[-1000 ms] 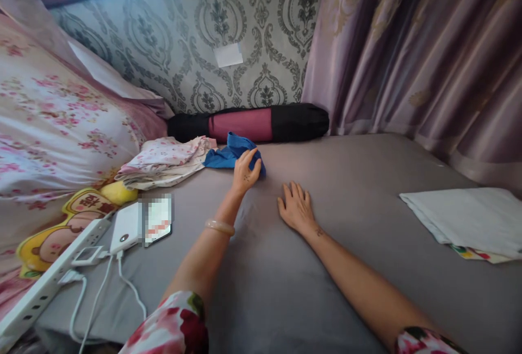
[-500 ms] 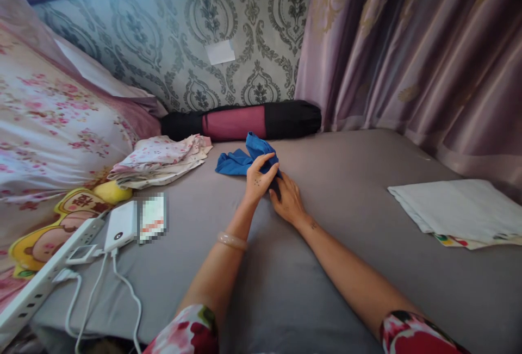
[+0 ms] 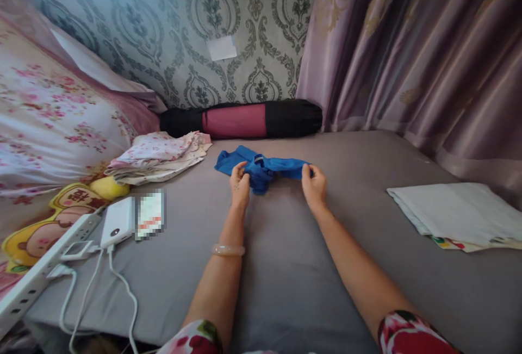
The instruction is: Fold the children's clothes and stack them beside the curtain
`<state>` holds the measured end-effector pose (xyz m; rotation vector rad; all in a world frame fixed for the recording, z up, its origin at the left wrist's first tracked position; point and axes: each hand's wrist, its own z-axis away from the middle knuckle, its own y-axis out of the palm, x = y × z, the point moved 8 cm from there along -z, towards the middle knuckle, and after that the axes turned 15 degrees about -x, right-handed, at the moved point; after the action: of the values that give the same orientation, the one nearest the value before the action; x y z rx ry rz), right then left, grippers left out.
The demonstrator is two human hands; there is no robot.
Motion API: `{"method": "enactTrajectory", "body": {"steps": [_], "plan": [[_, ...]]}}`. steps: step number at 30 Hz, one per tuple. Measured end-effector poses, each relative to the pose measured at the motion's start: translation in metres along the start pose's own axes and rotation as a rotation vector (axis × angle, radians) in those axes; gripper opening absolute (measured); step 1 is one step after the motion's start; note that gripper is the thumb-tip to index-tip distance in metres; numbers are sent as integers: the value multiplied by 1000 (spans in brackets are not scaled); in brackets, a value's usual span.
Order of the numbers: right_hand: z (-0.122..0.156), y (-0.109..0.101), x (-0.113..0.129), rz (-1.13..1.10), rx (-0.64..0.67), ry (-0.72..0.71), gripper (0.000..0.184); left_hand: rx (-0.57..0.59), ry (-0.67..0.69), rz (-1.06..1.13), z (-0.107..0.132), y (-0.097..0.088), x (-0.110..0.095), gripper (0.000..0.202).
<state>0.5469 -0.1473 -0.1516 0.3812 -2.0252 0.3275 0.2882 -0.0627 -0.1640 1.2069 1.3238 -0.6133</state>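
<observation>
A crumpled blue garment lies on the grey bed sheet, stretched between my two hands. My left hand, with a pale bangle on its wrist, pinches the garment's left part. My right hand pinches its right end. Both hands are closed on the cloth, about a hand's width apart from each other.
A folded floral cloth and a black-and-maroon roll lie beyond. A power bank, a phone, cables and a power strip sit at left by floral pillows. Folded white cloth lies at right, under curtains.
My left hand pulled the blue garment nearer. My right hand rose from the sheet and gripped it. Now both hands have drawn it out sideways between them.
</observation>
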Motion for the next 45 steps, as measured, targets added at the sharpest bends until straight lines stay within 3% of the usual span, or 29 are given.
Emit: {"method": "enactTrajectory", "body": {"steps": [3, 7, 12, 15, 19, 23, 25, 30, 38, 45], "plan": [[-21, -13, -12, -57, -80, 130, 44, -41, 4, -20, -6, -10, -6, 37], [-40, -23, -13, -133, -100, 282, 45, -4, 38, -76, -10, -14, -21, 33], [-56, -25, -16, -62, 74, 403, 37, 78, 112, -201, -13, -16, -36, 29], [-61, -25, -29, 178, 291, 277, 33, 136, 137, -309, -14, -19, -34, 29], [-55, -28, -42, 518, 555, -108, 37, 250, 138, -447, -12, -19, -26, 28], [-44, -26, -22, 609, 572, -325, 29, 342, 151, -542, -9, -17, -20, 29], [-32, -14, -4, 561, 609, -365, 25, 365, 144, -566, -9, -17, -15, 30], [26, 26, 20, 347, 952, -411, 14, 387, 131, -629, -11, -21, -5, 30], [50, 34, 9, 550, 922, -481, 20, 449, 85, -713, -8, -23, -3, 34], [52, 35, 6, 500, 995, -477, 23, 491, -23, -590, -4, -24, -6, 43]]}}
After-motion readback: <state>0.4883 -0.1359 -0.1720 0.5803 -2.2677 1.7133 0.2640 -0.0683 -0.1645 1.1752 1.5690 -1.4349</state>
